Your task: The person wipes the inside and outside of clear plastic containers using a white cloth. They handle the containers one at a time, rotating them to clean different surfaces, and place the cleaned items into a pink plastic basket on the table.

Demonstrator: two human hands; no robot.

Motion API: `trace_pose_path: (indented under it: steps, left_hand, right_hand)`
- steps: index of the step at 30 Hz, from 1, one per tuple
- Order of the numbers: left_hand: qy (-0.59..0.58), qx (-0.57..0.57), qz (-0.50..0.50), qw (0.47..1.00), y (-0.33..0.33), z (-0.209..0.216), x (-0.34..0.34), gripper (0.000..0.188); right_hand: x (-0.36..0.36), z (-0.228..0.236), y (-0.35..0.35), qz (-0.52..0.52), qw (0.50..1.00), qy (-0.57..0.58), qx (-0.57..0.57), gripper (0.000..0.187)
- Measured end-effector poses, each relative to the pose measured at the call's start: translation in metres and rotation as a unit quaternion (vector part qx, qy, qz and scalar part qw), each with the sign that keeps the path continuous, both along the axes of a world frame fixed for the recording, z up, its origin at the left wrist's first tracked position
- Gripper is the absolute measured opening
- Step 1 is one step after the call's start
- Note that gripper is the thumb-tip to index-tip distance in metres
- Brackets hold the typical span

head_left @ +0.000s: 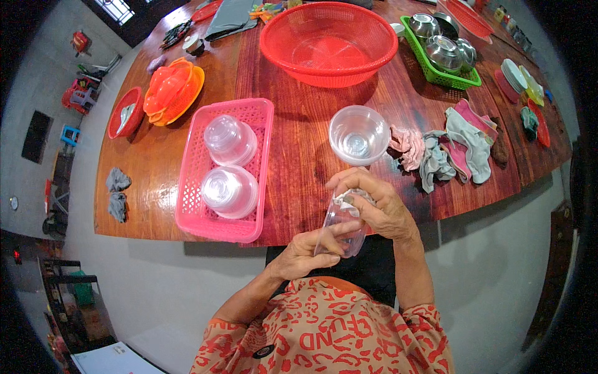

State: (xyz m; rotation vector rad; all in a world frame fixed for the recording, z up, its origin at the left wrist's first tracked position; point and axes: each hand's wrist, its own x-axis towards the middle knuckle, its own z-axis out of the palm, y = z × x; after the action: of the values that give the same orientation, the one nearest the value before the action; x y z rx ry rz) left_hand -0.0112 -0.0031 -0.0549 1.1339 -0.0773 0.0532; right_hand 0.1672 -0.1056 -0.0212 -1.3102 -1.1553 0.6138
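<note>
Pink basket (190, 187) on the left already holds two stacks of clear bowls (230, 167), upside down, so those look finished. Left hand (303, 252) cups a clear plastic bowl (341, 229) at the table (299, 162) edge; right hand (377, 209) pinches a small cloth (349, 198) into it, wipe apparently underway. One more clear bowl (359, 134) sits upright beyond, probably still pending, with rags (445, 149) to its right.
</note>
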Motion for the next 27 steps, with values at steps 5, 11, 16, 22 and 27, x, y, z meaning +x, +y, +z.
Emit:
trace_pose_path:
  steps: [5, 11, 16, 22, 27]
  left_hand:
    - [0.108, -0.046, 0.072, 0.990, -0.004, 0.011, 0.006, 0.038]
    - [0.095, 0.063, 0.160, 0.981, -0.006, 0.017, 0.004, 0.036]
    - [0.067, 0.020, 0.103, 0.992, -0.005, 0.009, 0.001, 0.019]
    - [0.068, 0.003, 0.109, 0.992, -0.007, 0.004, -0.001, 0.021]
    - [0.025, 0.040, 0.126, 0.991, -0.004, 0.004, 0.000, 0.020]
  right_hand:
    - [-0.010, 0.006, 0.005, 0.001, 0.975, -0.218, 0.051, 0.010]
    - [-0.044, 0.021, 0.005, -0.110, 0.936, -0.328, 0.067, 0.015]
    - [-0.028, 0.011, 0.004, -0.142, 0.969, -0.201, 0.035, 0.014]
    - [-0.015, 0.004, 0.004, -0.117, 0.992, 0.001, -0.056, 0.013]
    - [-0.025, 0.007, 0.003, -0.140, 0.983, -0.116, -0.007, 0.016]
